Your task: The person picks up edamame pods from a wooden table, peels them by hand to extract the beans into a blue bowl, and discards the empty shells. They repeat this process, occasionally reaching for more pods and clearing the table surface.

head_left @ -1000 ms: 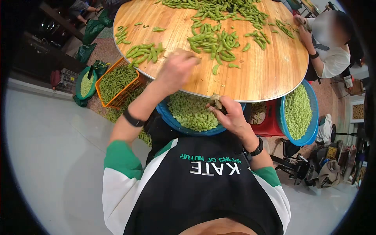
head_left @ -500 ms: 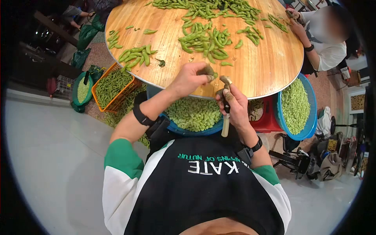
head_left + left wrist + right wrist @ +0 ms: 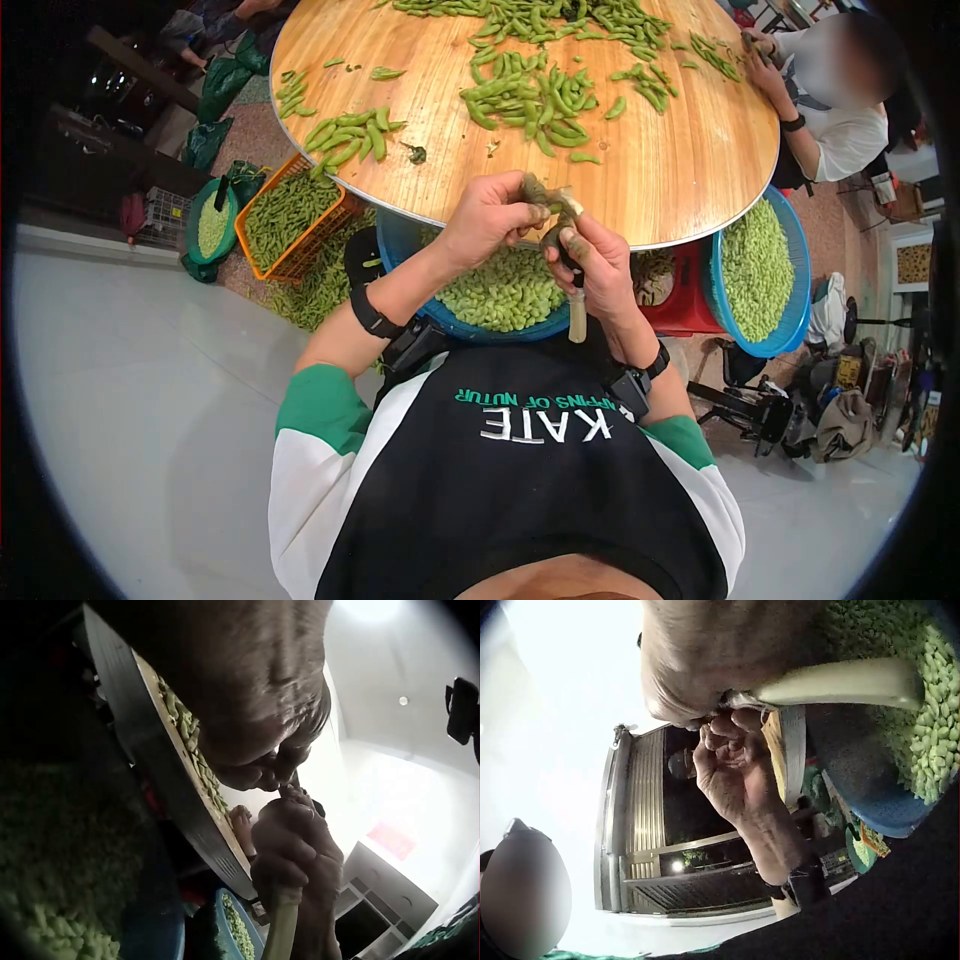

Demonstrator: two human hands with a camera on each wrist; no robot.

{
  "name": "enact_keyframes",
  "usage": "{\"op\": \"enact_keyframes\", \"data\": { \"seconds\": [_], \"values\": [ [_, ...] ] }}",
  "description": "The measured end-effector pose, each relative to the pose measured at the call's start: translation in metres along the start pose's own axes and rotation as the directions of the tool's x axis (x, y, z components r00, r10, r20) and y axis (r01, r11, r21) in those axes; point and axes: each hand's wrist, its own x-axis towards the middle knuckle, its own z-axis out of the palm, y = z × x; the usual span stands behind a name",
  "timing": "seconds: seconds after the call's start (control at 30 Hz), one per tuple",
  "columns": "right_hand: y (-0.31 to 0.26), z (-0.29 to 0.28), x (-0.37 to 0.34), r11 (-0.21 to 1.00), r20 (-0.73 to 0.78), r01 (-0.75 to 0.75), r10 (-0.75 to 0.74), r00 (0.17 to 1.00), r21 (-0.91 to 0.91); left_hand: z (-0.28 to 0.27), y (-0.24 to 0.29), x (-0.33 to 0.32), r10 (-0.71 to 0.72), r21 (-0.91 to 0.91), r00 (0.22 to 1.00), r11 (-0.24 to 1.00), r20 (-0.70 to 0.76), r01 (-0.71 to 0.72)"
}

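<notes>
In the head view my left hand (image 3: pixel 488 218) pinches a green bean pod (image 3: pixel 555 208) between thumb and fingers, just over the table's near edge. Right beside it, fingertips close to the pod, is my right hand (image 3: pixel 606 268). That hand grips a small tool with a pale handle (image 3: pixel 577 320) pointing down toward my body; its working end is hidden by the fingers. The same handle (image 3: pixel 840 682) stretches out of the right hand in the right wrist view. Below both hands sits a blue basin (image 3: pixel 395 235) of shelled green beans (image 3: pixel 500 295).
Piles of bean pods (image 3: pixel 525 95) lie on the round wooden table (image 3: pixel 690 170). An orange crate (image 3: pixel 310 235) of pods stands at the left. Another blue basin (image 3: pixel 803 290) of beans is at the right, near a red stool (image 3: pixel 695 290). Across the table sits another person (image 3: pixel 845 135).
My left hand went from over the table, left of the right hand, to meet it, now with a pod. The right hand turned, bringing the pale handle into sight.
</notes>
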Motion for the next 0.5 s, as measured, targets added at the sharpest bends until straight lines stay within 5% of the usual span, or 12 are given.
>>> {"op": "enact_keyframes", "data": {
  "seconds": [0.1, 0.17, 0.2, 0.27, 0.3, 0.33, 0.37, 0.43, 0.5],
  "values": [
    [0.001, 0.000, 0.000, 0.999, -0.018, 0.027, -0.027, 0.999, -0.024, -0.004, 0.002, 0.003, -0.034, 0.030, 0.999, 0.999, 0.023, 0.033],
    [-0.002, -0.001, 0.001, 0.999, -0.012, 0.035, -0.035, 0.999, 0.006, -0.005, 0.006, 0.004, -0.211, -0.275, 0.964, 0.929, 0.163, 0.249],
    [-0.004, -0.004, -0.001, 0.999, 0.029, -0.013, 0.012, 1.000, 0.047, -0.006, 0.006, 0.004, -0.211, -0.275, 0.964, 0.928, 0.162, 0.250],
    [-0.003, -0.006, -0.002, 0.994, 0.073, -0.066, 0.060, 0.996, 0.085, -0.007, 0.003, 0.002, -0.361, -0.517, 0.880, 0.713, 0.310, 0.474],
    [-0.001, -0.006, -0.003, 0.997, 0.032, -0.016, 0.019, 0.999, -0.077, -0.008, 0.004, 0.000, -0.383, -0.521, 0.861, 0.686, 0.334, 0.507],
    [0.001, -0.006, -0.005, 0.971, -0.005, 0.025, -0.027, 1.000, -0.236, -0.005, 0.003, -0.002, -0.384, -0.524, 0.860, 0.683, 0.335, 0.509],
    [0.002, -0.006, -0.006, 0.972, -0.007, 0.021, -0.024, 1.000, -0.236, 0.001, 0.003, -0.005, -0.354, -0.407, 0.912, 0.817, 0.208, 0.409],
    [-0.003, -0.001, -0.003, 0.996, -0.086, -0.082, 0.083, 0.993, 0.017, 0.010, 0.000, -0.008, -0.146, -0.047, 0.989, 0.988, 0.026, 0.147],
    [-0.003, 0.001, -0.005, 0.999, -0.097, -0.035, 0.035, 0.995, 0.002, 0.009, 0.003, -0.009, -0.118, 0.005, 0.993, 0.993, 0.014, 0.118]
  ]
}}
